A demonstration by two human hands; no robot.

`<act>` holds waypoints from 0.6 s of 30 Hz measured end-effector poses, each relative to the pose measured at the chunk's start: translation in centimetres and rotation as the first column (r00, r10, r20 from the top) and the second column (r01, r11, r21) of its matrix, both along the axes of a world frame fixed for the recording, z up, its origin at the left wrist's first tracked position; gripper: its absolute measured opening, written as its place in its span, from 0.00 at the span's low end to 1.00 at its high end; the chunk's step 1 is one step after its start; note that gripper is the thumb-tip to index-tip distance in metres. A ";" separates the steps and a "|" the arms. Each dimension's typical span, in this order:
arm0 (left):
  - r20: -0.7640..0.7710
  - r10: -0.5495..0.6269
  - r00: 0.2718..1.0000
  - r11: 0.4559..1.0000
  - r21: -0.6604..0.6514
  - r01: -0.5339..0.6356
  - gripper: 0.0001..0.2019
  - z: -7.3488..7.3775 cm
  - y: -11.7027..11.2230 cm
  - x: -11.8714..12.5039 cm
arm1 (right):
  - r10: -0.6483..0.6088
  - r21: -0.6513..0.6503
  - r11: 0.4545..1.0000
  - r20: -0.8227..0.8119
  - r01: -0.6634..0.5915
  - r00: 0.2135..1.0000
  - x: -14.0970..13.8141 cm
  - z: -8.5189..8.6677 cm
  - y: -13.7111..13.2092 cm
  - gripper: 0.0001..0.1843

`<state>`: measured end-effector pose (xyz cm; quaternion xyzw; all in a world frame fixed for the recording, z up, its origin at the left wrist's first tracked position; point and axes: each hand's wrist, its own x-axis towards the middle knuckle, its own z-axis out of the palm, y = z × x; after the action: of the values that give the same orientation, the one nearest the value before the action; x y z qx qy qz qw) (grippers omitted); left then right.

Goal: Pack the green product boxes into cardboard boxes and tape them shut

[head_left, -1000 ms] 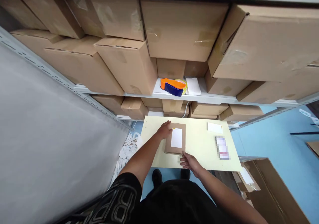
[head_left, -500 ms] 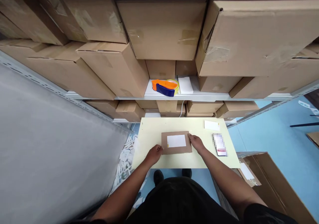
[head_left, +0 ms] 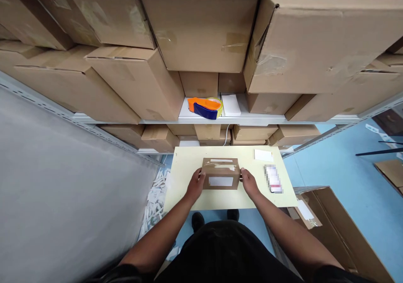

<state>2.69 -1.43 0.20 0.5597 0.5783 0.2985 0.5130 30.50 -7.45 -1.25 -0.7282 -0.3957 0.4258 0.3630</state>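
A small brown cardboard box (head_left: 221,173) with a white label on the side facing me stands on its edge on a pale yellow table (head_left: 189,190). Clear tape runs along its top. My left hand (head_left: 197,182) grips its left end and my right hand (head_left: 248,182) grips its right end. Both hands have their fingers curled round the box's ends.
A white card (head_left: 263,155) and a blurred packet (head_left: 273,178) lie on the table's right side. An orange and blue tape dispenser (head_left: 203,107) and a white pad (head_left: 230,105) sit on the shelf among large cardboard boxes (head_left: 201,31). An open carton (head_left: 333,228) stands on the blue floor at right.
The box lay flat with its label up; it has been turned and tipped onto its edge, label toward me. Both hands moved to its two ends.
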 end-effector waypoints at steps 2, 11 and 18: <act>0.100 0.025 0.995 0.999 0.020 -0.027 0.27 -1.1 -2.9 -0.6 | -0.030 0.043 0.999 -0.045 0.032 0.999 -0.6 -0.6 -2.9 0.34; 0.090 0.016 0.996 0.996 -0.084 -0.008 0.23 -3.2 -6.0 -1.3 | 0.004 -0.014 1.000 -0.006 -0.004 1.000 -2.4 -0.1 -6.1 0.31; -0.139 -0.060 0.989 0.998 0.000 0.061 0.16 -2.0 -3.4 -3.0 | -0.007 -0.068 0.998 0.084 0.013 0.996 -2.4 0.5 -5.4 0.30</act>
<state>-0.32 -4.85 -1.82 0.5974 0.5947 0.2445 0.4792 28.14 -12.90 -0.76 -0.7594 -0.3922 0.4065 0.3228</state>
